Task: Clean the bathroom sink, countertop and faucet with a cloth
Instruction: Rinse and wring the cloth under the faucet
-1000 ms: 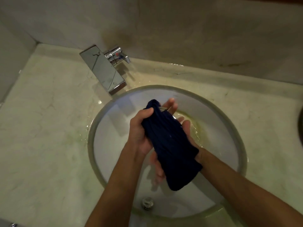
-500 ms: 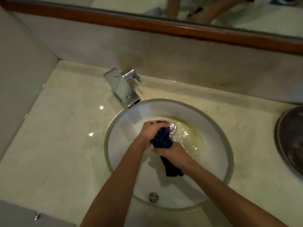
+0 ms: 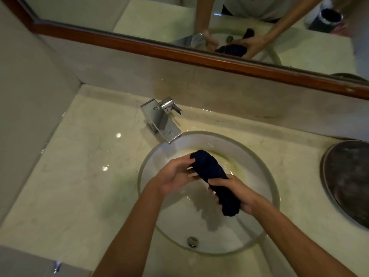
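One sink (image 3: 265,170), one faucet (image 3: 160,121), one dark cloth (image 3: 214,176), two hands, one mirror (image 3: 179,27), one round tray (image 3: 347,180).

A mirror (image 3: 159,19) with a brown wooden frame (image 3: 179,54) hangs above the beige backsplash (image 3: 199,90). A dark round tray (image 3: 347,180) lies at the right edge. A grey wall (image 3: 30,106) stands left.

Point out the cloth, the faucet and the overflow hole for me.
cloth (image 3: 207,166): head view, its middle between the hands.
faucet (image 3: 159,120): head view, flat spout top.
overflow hole (image 3: 192,241): head view, its metal ring.
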A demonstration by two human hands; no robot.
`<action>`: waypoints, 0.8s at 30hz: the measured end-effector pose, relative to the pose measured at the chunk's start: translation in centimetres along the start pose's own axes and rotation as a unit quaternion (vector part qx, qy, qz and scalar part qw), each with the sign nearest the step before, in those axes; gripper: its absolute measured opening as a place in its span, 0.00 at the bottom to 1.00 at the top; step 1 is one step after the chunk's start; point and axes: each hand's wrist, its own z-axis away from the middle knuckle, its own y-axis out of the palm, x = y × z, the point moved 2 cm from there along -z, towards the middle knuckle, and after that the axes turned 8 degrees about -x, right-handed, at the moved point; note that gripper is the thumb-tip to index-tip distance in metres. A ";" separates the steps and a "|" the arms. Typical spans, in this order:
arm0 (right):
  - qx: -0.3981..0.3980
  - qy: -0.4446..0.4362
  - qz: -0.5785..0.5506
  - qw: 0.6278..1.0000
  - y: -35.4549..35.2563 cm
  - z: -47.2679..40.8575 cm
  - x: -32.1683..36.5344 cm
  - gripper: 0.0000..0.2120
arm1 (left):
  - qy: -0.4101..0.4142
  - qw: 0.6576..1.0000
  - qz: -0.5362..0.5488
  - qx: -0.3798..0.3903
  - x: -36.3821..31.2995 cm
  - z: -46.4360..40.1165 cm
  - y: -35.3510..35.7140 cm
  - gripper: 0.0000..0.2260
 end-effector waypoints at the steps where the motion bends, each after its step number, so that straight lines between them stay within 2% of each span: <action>1: 0.042 0.031 -0.047 0.998 -0.4 0.3 0.3 0.24 | 0.023 0.999 -0.041 0.007 0.2 0.1 -0.2 0.20; 3: 0.156 0.075 -0.144 0.974 -0.6 0.3 0.2 0.29 | 0.069 0.994 -0.088 -0.014 0.7 0.0 0.4 0.31; 4: 0.219 0.088 -0.192 0.953 -0.4 0.1 0.0 0.27 | 0.078 0.994 -0.067 -0.019 1.1 -0.3 0.8 0.36; 6: 0.334 0.095 -0.250 0.904 0.5 -0.3 -0.4 0.21 | 0.069 0.997 0.022 0.022 1.7 -0.5 1.9 0.42; 8: 0.389 0.081 -0.264 0.879 1.8 -0.4 -0.7 0.17 | 0.050 0.991 0.100 0.074 1.6 -0.7 3.1 0.40; 10: 0.413 0.073 -0.281 0.863 2.8 -0.6 -1.0 0.17 | 0.061 0.976 0.162 0.136 1.2 -1.0 4.2 0.34; 12: 0.415 0.075 -0.299 0.856 3.3 -0.8 -0.8 0.17 | 0.080 0.968 0.192 0.137 0.7 -1.7 4.7 0.31; 13: 0.396 0.077 -0.297 0.866 3.4 -0.7 -0.4 0.17 | 0.085 0.970 0.192 0.123 0.5 -1.9 4.7 0.31; 14: 0.353 0.080 -0.275 0.891 3.4 -0.4 0.1 0.19 | 0.083 0.974 0.184 0.106 0.3 -2.2 4.5 0.29; 16: 0.176 0.072 -0.147 0.971 2.9 0.1 1.2 0.21 | 0.062 0.987 0.133 0.058 -0.1 -2.8 3.9 0.22; 17: 0.075 0.044 -0.050 0.995 2.8 0.1 1.8 0.20 | 0.045 0.995 0.082 0.018 -0.2 -3.2 3.7 0.19; 18: -0.010 0.006 0.042 0.999 2.7 0.0 2.2 0.18 | 0.030 0.999 0.025 -0.033 -0.2 -3.5 3.5 0.17; 20: -0.124 -0.054 0.153 0.979 3.0 -1.0 2.3 0.15 | 0.023 0.986 -0.057 -0.153 -0.1 -4.1 3.6 0.10; 22: -0.184 -0.067 0.221 0.956 3.2 -2.7 1.6 0.11 | 0.057 0.959 -0.129 -0.246 0.3 -5.1 3.7 0.05; 24: -0.212 -0.071 0.314 0.923 3.1 -4.5 0.2 0.07 | 0.093 0.921 -0.255 -0.280 1.2 -6.5 3.6 0.04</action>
